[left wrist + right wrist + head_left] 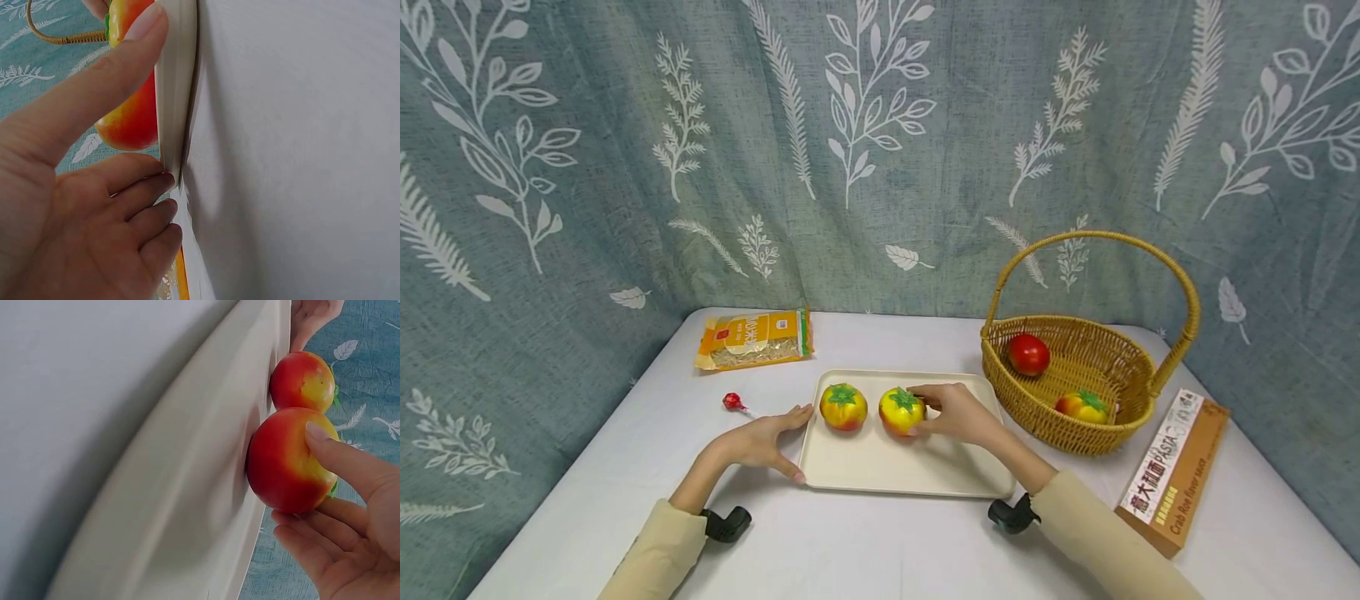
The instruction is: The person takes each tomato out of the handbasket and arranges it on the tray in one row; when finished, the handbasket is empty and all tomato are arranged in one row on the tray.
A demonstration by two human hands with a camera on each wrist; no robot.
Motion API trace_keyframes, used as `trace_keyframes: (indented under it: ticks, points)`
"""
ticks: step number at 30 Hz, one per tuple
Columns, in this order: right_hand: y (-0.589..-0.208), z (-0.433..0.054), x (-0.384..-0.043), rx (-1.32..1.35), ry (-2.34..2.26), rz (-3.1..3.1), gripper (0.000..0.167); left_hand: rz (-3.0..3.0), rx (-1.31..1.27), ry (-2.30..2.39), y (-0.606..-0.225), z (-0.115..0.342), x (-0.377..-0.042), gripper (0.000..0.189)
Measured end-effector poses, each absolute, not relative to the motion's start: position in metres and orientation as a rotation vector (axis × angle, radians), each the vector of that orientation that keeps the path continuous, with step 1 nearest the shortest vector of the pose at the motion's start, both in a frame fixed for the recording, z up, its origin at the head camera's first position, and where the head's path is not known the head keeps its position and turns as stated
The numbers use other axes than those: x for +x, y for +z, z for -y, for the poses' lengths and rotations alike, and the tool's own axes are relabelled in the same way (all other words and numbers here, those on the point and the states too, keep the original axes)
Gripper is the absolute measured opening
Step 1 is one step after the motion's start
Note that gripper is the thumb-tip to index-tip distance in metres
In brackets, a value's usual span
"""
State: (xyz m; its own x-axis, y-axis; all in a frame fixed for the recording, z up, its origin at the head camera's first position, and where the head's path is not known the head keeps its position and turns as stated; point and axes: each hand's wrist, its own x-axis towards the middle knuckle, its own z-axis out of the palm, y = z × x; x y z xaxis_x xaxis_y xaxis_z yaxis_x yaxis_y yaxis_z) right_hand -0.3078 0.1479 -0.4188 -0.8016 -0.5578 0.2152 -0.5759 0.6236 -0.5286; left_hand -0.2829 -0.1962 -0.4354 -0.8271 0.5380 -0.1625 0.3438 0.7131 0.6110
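A cream tray point(910, 477) lies on the table with two yellow-red tomatoes with green leafy tops on it. My right hand point(958, 414) holds the right-hand tomato point(898, 414) from its right side. In the right wrist view, the thumb presses that tomato point(284, 465) and the fingers lie along its far side. The other tomato point(843, 408) sits to its left, untouched. My left hand point(760, 442) rests at the tray's left edge, with the thumb near the front corner. In the left wrist view, the thumb and fingertips touch the tray's rim point(174, 94).
At the right stands a wicker basket point(1052, 429) with a tall handle, holding a red tomato point(1028, 355) and a yellow-red one point(1084, 407). A pasta box point(1176, 471) lies beside it. Back left are a grain bag point(756, 340) and a red lollipop point(733, 402).
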Motion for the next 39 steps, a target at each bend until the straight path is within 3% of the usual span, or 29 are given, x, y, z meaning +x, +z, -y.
trace_keyframes:
  ticks: [39]
  points:
    - [-0.412, -0.138, -0.306, 1.01, 0.905, 2.801, 0.066, -2.599, 0.7, 0.812, -0.436, 0.197, -0.283, 0.107]
